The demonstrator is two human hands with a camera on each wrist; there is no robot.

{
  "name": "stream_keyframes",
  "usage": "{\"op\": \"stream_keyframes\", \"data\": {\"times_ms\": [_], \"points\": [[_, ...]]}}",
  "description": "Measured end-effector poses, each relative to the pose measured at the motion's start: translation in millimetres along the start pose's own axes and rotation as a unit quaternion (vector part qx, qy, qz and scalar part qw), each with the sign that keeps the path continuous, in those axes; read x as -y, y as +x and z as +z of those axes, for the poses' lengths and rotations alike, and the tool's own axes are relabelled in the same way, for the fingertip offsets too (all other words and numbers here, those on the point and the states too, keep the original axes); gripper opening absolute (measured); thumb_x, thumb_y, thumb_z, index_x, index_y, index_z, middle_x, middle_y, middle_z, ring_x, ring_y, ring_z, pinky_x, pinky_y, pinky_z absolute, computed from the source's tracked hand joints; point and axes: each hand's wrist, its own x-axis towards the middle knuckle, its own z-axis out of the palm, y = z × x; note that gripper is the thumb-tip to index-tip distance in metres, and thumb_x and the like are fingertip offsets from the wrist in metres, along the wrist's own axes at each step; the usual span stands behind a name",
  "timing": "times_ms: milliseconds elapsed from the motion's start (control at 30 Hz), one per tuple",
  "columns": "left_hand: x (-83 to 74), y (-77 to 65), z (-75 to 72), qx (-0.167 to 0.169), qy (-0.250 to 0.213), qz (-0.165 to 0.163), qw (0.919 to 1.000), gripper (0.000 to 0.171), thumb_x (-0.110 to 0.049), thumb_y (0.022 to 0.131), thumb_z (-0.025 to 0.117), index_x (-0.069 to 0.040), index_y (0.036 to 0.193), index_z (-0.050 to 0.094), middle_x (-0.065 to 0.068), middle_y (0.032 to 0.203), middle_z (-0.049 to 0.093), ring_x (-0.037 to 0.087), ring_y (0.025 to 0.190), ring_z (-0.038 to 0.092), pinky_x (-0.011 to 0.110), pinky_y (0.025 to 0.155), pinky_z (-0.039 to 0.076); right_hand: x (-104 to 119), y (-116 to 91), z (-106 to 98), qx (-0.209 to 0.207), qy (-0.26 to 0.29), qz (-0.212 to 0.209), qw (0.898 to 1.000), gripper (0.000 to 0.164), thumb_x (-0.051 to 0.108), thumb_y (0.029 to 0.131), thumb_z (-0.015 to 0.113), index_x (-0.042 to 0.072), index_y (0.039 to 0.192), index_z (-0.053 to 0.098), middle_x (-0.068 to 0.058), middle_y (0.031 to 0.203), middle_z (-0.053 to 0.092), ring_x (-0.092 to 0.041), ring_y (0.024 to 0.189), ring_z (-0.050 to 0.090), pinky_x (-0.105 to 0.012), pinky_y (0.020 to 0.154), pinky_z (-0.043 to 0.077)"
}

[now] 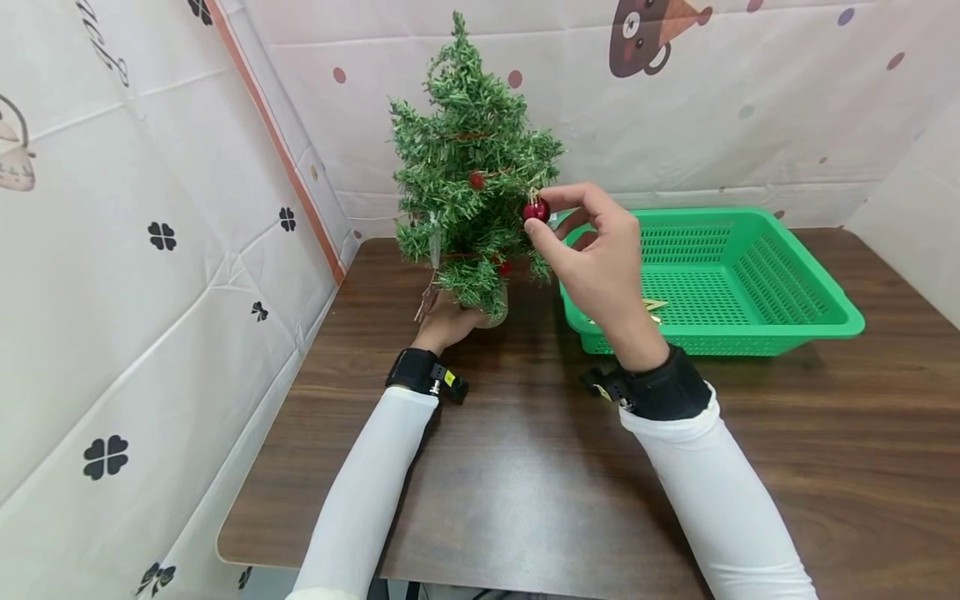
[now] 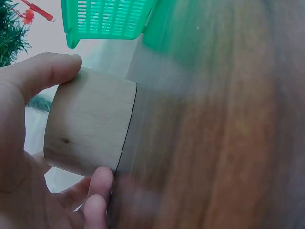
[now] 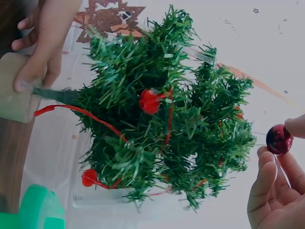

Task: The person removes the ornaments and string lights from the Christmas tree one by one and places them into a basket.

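Observation:
A small green artificial Christmas tree (image 1: 468, 150) stands on a round wooden base (image 2: 90, 121). My left hand (image 1: 448, 323) grips this base, its thumb on one side and fingers on the other in the left wrist view. Thumb and fingers of my right hand (image 1: 600, 250) pinch a shiny dark red bauble (image 3: 279, 139) with a gold cap, held at the right side of the branches. Thin loop strands run from the bauble toward the twigs. A red cord with red tufts (image 3: 149, 101) winds through the branches. A brown star-shaped ornament (image 3: 107, 21) shows near my left hand.
To the right of the tree sits a green plastic basket (image 1: 750, 340), with small gold pieces (image 1: 655, 307) inside near its left end. Everything stands on a dark wooden table (image 1: 525, 467). A printed white cloth (image 1: 750, 125) hangs behind and at the sides.

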Motion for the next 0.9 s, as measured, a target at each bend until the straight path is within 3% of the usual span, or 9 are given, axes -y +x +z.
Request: {"op": "stream_keyframes", "data": {"times_ms": [100, 167, 333, 500, 600, 733, 800, 900], "points": [[0.1, -1.9, -0.5, 0.001, -0.013, -0.020, 0.9997, 0.081, -0.059, 0.093, 0.059, -0.020, 0.160, 0.035, 0.016, 0.153, 0.050, 0.038, 0.137, 0.051, 0.057, 0.109, 0.045, 1.4, 0.7, -1.5, -0.009, 0.004, -0.005, 1.000, 0.024, 0.009, 0.090, 0.077, 0.004, 0.114, 0.074, -0.002, 0.102, 0.072, -0.015, 0.075, 0.061, -0.022, 0.056, 0.049], [0.3, -1.4, -0.2, -0.008, -0.035, -0.003, 0.9994, 0.082, -0.055, 0.093, 0.063, -0.026, 0.162, 0.030, 0.013, 0.159, 0.043, 0.037, 0.143, 0.045, 0.056, 0.112, 0.043, 2.8, 1.4, -2.6, -0.017, 0.008, -0.005, 1.000, 0.024, 0.010, 0.090, 0.077, 0.004, 0.113, 0.074, -0.003, 0.103, 0.072, -0.014, 0.074, 0.060, -0.021, 0.057, 0.049], [0.7, 0.3, 1.0, -0.035, -0.061, 0.036, 0.9968, 0.074, -0.045, 0.091, 0.071, -0.032, 0.156, 0.039, 0.005, 0.158, 0.042, 0.030, 0.145, 0.042, 0.052, 0.113, 0.043, 7.2, 3.0, -5.9, -0.032, 0.015, -0.001, 0.999, 0.023, 0.011, 0.089, 0.078, 0.004, 0.112, 0.075, 0.000, 0.101, 0.072, -0.015, 0.073, 0.059, -0.021, 0.058, 0.050], [1.1, 0.2, 1.3, -0.041, -0.049, 0.021, 0.9977, 0.081, -0.047, 0.090, 0.072, -0.029, 0.159, 0.034, 0.006, 0.160, 0.041, 0.031, 0.147, 0.039, 0.053, 0.115, 0.040, 5.0, 4.6, -10.5, -0.024, -0.004, 0.009, 1.000, 0.023, 0.013, 0.089, 0.079, 0.006, 0.111, 0.075, 0.004, 0.099, 0.071, -0.014, 0.072, 0.060, -0.021, 0.057, 0.048], [1.0, 0.0, 1.2, -0.043, -0.032, 0.014, 0.9984, 0.078, -0.050, 0.088, 0.073, -0.021, 0.154, 0.042, 0.010, 0.153, 0.046, 0.033, 0.139, 0.046, 0.053, 0.109, 0.044, 0.0, 4.8, -15.4, -0.018, -0.030, 0.018, 0.999, 0.023, 0.014, 0.089, 0.079, 0.008, 0.111, 0.076, 0.004, 0.098, 0.070, -0.012, 0.072, 0.060, -0.020, 0.057, 0.047], [0.4, 2.1, 1.2, -0.051, -0.024, 0.033, 0.9979, 0.066, -0.052, 0.085, 0.076, -0.016, 0.137, 0.059, 0.009, 0.146, 0.053, 0.032, 0.131, 0.052, 0.050, 0.103, 0.048, -5.8, 7.0, -25.2, -0.015, -0.061, 0.028, 0.998, 0.023, 0.015, 0.088, 0.080, 0.008, 0.110, 0.076, 0.004, 0.098, 0.072, -0.011, 0.072, 0.061, -0.019, 0.058, 0.048], [0.0, 2.5, 1.1, -0.055, -0.031, 0.043, 0.9971, 0.072, -0.052, 0.084, 0.077, -0.019, 0.144, 0.055, 0.006, 0.151, 0.050, 0.029, 0.137, 0.048, 0.048, 0.108, 0.047, -8.3, 8.4, -30.5, -0.010, -0.074, 0.037, 0.997, 0.023, 0.016, 0.088, 0.080, 0.008, 0.109, 0.076, 0.004, 0.099, 0.072, -0.011, 0.072, 0.061, -0.019, 0.057, 0.048], [-0.5, 2.8, 1.1, -0.054, -0.043, 0.052, 0.9963, 0.069, -0.050, 0.083, 0.079, -0.018, 0.141, 0.058, 0.006, 0.152, 0.049, 0.028, 0.138, 0.048, 0.048, 0.109, 0.046, -11.0, 10.2, -37.9, 0.003, -0.095, 0.052, 0.994, 0.023, 0.019, 0.089, 0.080, 0.009, 0.110, 0.076, 0.002, 0.101, 0.073, -0.011, 0.074, 0.061, -0.020, 0.059, 0.048]]}}
